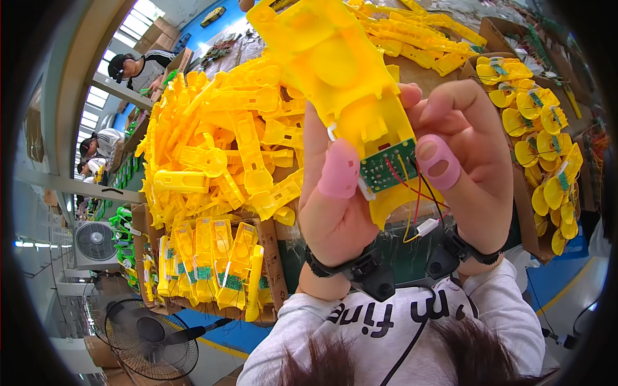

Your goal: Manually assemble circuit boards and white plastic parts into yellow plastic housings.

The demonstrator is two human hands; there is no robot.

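Note:
Up close in front of me is a long yellow plastic housing (335,51), its hollow side facing me. A small green circuit board (390,168) sits at its near end, with red, black and yellow wires running to a white connector (427,226). My left hand (331,212) grips the housing's left edge, its thumb in a pink finger cot beside the board. My right hand (476,151) is closed at the right edge, its pink-covered thumb against the board's corner. Its fingers behind the housing are partly hidden.
A large heap of yellow plastic parts (219,138) covers the table's left side. Nearer, a cardboard box (273,264) holds housings with boards. On the right, another box contains yellow round-ended pieces (544,141). A black fan (151,329) stands lower left; other people work far left.

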